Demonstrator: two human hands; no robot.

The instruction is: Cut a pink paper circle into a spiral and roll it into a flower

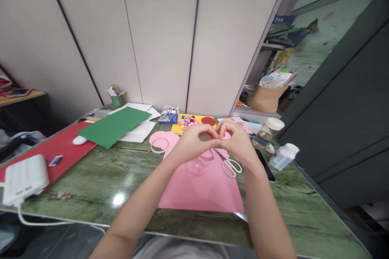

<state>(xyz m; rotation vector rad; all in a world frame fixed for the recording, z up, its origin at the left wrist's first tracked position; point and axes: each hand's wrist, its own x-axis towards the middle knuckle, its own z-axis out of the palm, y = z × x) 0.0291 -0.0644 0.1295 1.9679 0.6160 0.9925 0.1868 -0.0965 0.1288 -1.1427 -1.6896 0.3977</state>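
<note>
My left hand [197, 141] and my right hand [236, 138] meet above the table, fingers curled and fingertips pinched together. A small bit of pink shows at the fingertips, but what it is I cannot make out. Below them lies a pink paper sheet [200, 190] with a clear roll of tape [197, 166] on it. White-handled scissors [232, 168] rest on the sheet's right side, under my right hand. Left of my left hand are pink paper circles [159, 137] and a white ring [159, 145].
Behind my hands, colourful pom-poms [187, 121] and a dark red circle [208, 121] sit on yellow paper [176, 129]. Green paper [115, 125], red paper [68, 149] and a power bank [26, 178] lie left. Bottles [285, 156] and a phone [265, 165] stand or lie right.
</note>
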